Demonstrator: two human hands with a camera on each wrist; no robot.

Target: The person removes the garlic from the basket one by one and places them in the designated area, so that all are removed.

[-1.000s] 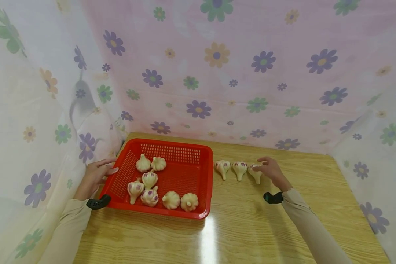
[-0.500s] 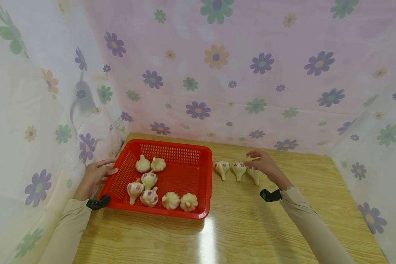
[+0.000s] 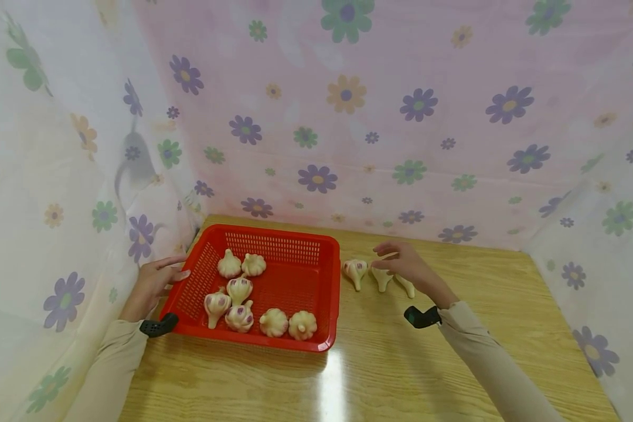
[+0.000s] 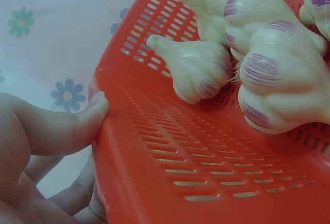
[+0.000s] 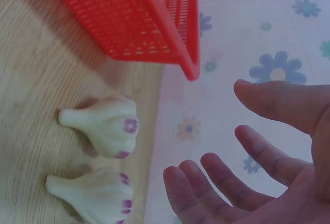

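My left hand [image 3: 152,287] holds the left rim of a red plastic basket [image 3: 290,287]. In the left wrist view its thumb [image 4: 85,123] rests on the rim and the other fingers lie outside the wall. Several garlic bulbs [image 3: 240,316], cream with purple marks, lie in the basket's left and front parts. Right of the basket, three more stand in a row on the table: a near garlic bulb [image 3: 356,271], a middle one and a partly covered one. Over the latter two hovers my right hand [image 3: 408,268], fingers spread and holding nothing.
The wooden table [image 3: 380,369] ends at a flowered curtain [image 3: 369,193] at the back. Similar cloth hangs close on the left and right. Dark wrist devices sit on both forearms, one of them a right wrist camera [image 3: 423,317].
My right hand has moved left along the row, from above the rightmost garlic bulb to above the middle one. The left hand and the basket stay in place.
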